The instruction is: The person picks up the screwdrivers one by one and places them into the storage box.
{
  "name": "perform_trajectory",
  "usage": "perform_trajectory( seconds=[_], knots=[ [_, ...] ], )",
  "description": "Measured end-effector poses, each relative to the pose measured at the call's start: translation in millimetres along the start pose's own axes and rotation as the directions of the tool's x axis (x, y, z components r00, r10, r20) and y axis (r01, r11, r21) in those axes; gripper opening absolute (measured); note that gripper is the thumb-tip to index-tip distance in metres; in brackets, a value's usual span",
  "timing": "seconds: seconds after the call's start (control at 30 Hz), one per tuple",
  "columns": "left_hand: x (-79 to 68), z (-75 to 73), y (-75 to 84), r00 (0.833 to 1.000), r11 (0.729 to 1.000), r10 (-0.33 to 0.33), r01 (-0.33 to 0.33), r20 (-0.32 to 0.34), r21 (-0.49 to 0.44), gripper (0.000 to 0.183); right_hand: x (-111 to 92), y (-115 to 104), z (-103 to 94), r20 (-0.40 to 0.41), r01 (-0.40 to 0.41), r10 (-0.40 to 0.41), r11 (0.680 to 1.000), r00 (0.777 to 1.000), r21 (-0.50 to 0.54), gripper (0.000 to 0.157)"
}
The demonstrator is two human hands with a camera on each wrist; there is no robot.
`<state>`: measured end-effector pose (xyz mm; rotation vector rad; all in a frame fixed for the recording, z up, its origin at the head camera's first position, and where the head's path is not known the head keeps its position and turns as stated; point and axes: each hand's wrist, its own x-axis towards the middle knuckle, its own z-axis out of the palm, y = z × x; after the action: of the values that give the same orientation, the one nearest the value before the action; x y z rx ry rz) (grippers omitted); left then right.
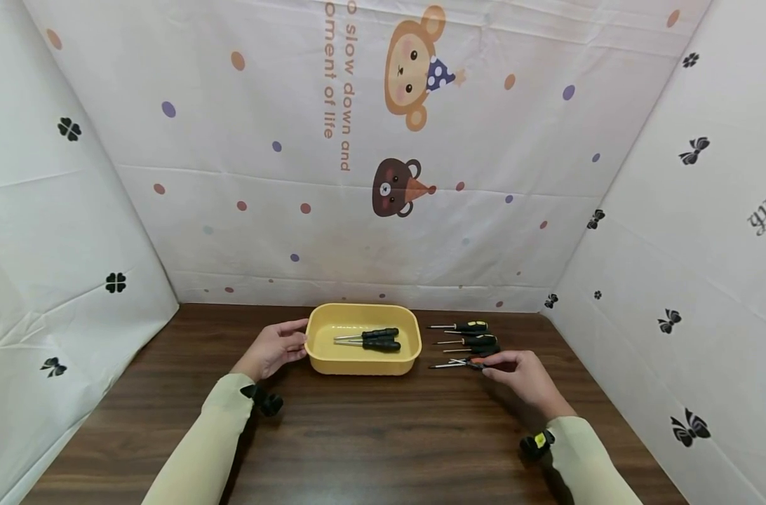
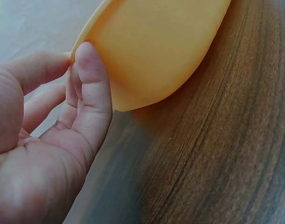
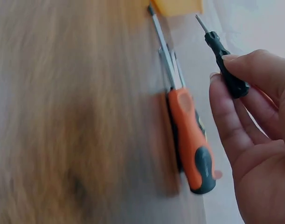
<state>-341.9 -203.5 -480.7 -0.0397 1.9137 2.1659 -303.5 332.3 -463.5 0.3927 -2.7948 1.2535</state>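
My left hand holds the left end of a yellow plastic bin, its thumb and fingers at the rim. Inside the bin lie black-handled screwdrivers, shafts pointing left. To the bin's right, my right hand pinches a small black screwdriver between thumb and fingers, its short tip pointing away from the palm. Just beside and below it, an orange-handled screwdriver with a dark grip patch lies on the table; in the head view the fingers partly cover its handle.
Behind the right hand, several more screwdrivers with black and yellow handles lie in a row, shafts toward the bin. The brown wooden table ends at a printed white cloth at the back, with cloth walls on both sides.
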Motion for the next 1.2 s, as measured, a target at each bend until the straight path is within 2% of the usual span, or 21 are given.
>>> perform_trajectory(
  seconds=[0.37,0.47,0.63,0.83,1.2],
  knots=[
    [-1.0,-0.2,0.5,1.0,1.0,0.008,-0.008,0.01,-0.019,0.059,5.6,-20.7,6.0,-0.036,0.039,-0.034,0.985,0.999,0.169,0.019],
    [-1.6,0.2,0.5,1.0,1.0,0.013,-0.013,0.011,-0.019,0.058,7.9,-24.6,7.4,-0.046,0.044,-0.036,0.982,0.998,0.183,0.018],
    [-2.0,-0.2,0.2,1.0,1.0,0.014,-0.014,0.011,-0.019,0.058,11.2,-30.6,9.3,-0.047,0.019,-0.01,0.981,0.999,0.192,0.024],
    [-2.4,0.3,0.1,1.0,1.0,0.01,-0.01,0.008,-0.02,0.059,17.3,-38.5,14.6,-0.047,0.015,-0.003,0.967,0.999,0.256,0.03],
    [-1.3,0.4,0.0,1.0,1.0,0.009,-0.009,0.003,-0.011,0.058,25.9,-56.2,26.2,-0.068,0.016,-0.001,0.975,0.998,0.221,0.029]
  ],
)
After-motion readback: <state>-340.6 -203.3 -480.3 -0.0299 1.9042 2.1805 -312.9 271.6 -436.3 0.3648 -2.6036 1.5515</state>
